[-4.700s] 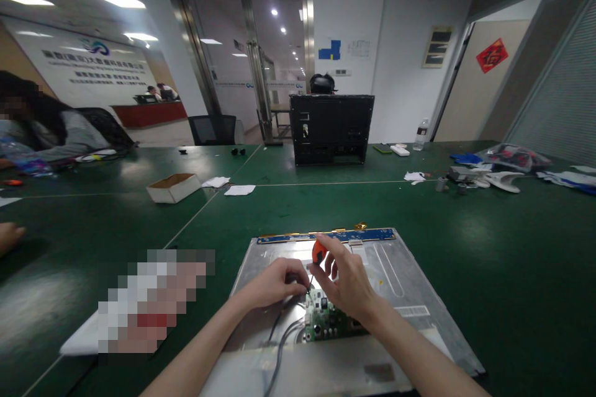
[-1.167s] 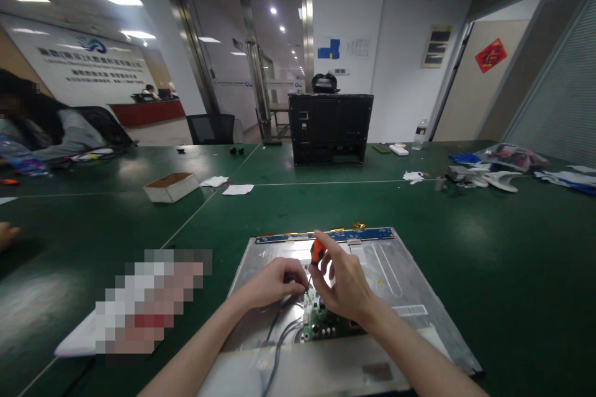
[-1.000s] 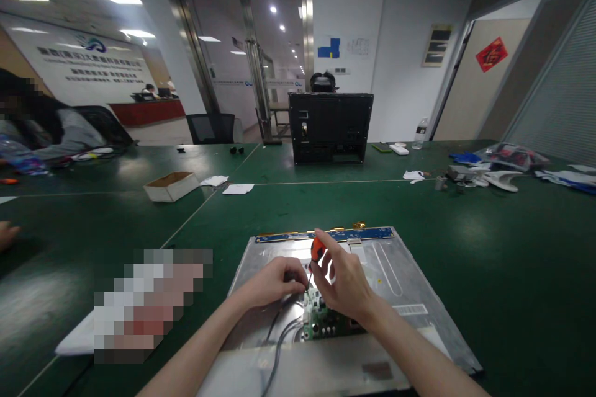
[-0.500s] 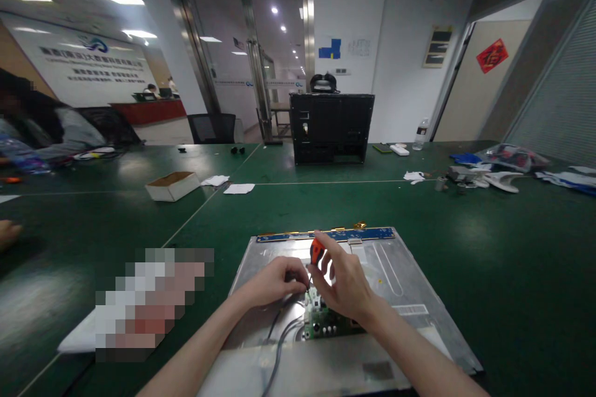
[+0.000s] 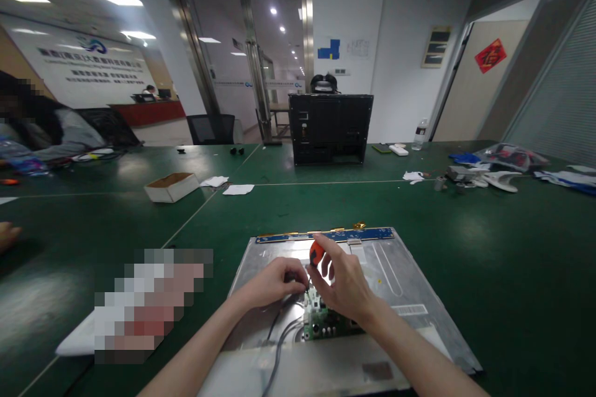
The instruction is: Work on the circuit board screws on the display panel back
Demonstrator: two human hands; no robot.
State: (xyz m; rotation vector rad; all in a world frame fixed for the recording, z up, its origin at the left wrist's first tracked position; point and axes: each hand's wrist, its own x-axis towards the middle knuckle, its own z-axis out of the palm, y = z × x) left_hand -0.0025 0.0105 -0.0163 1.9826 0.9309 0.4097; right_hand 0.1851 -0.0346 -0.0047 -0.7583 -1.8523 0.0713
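Observation:
A flat metal display panel lies in front of me, with a blue circuit strip along its far edge. On it sits a green circuit board, partly covered by my right hand. That hand grips the orange-and-black handle of a screwdriver, held upright with its tip down at the board's far left corner. My left hand is closed in a pinch beside the tip; what its fingertips hold is too small to tell. Grey cables run from the board's left side towards me.
A pixelated white packet lies left of the panel. Farther back are an open white box, paper scraps and a black monitor housing. Metal parts and a plastic bag lie at right. Another person's hand rests far left.
The screwdriver handle has turned a little in my right hand, showing more orange. Both hands stay in nearly the same place.

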